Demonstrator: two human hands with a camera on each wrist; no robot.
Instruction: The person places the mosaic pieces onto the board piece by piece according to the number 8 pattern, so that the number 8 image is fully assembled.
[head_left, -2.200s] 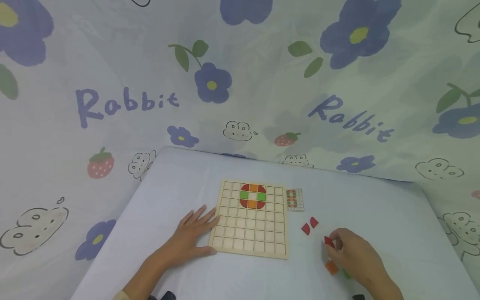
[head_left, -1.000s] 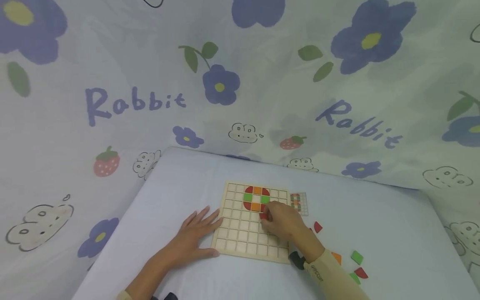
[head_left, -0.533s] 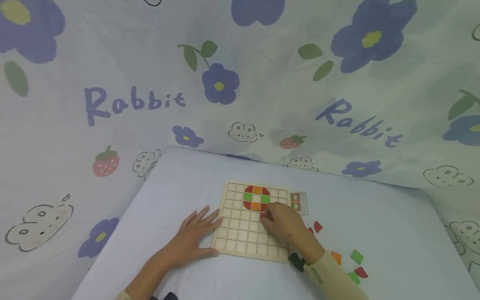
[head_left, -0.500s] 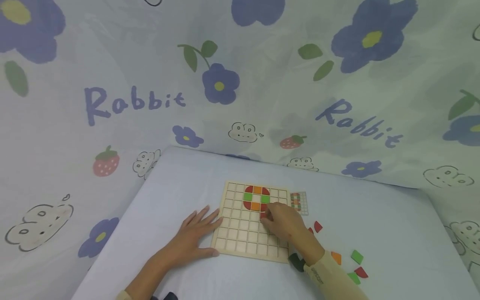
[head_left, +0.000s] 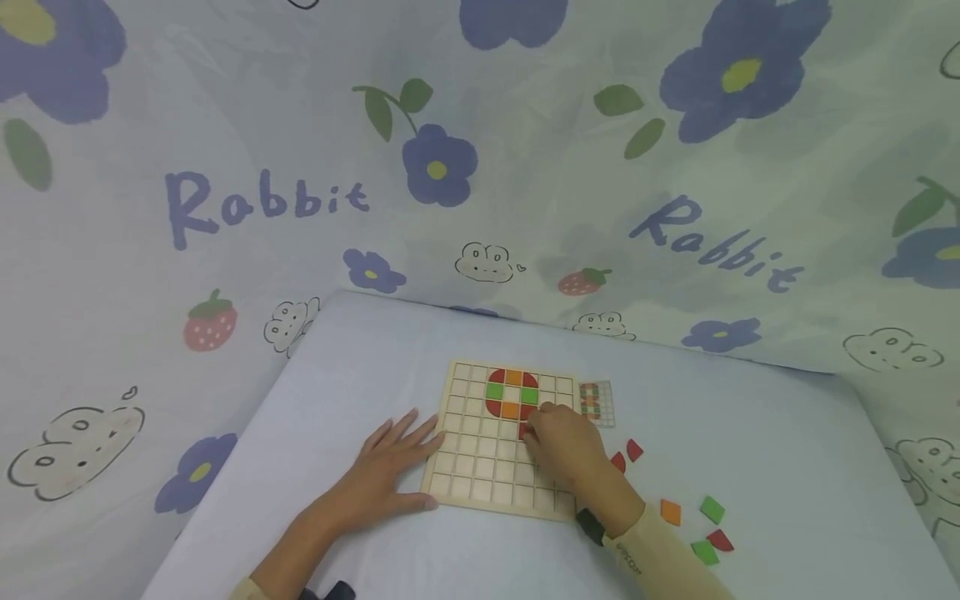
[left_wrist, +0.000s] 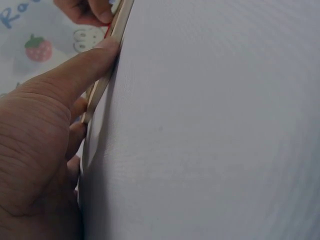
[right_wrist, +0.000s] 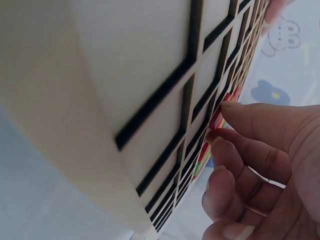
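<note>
A wooden grid board (head_left: 480, 468) lies on the white table, with a ring of red, orange and green tiles (head_left: 511, 410) set in its upper cells. My left hand (head_left: 386, 471) rests along the board's left edge, its fingers spread and fairly straight; in the left wrist view the thumb (left_wrist: 85, 67) touches the board's side. Over the board's right half, my right hand (head_left: 567, 442) pinches a red quarter-circle tile (head_left: 522, 431) between thumb and index finger. That tile sits at a cell just below the ring's lower right corner, partly covered by the fingertips.
A small pattern card (head_left: 606, 404) lies by the board's upper right edge. Two red quarter-circle tiles (head_left: 634, 450) are right of the board. Nearer the front lie an orange tile (head_left: 671, 512), green tiles (head_left: 712, 509) and another red one (head_left: 720, 540).
My right hand has carried the red tile from the loose pieces at the right over to the board. During the last second it stays at that cell with only slight movement. The left hand keeps its place.
</note>
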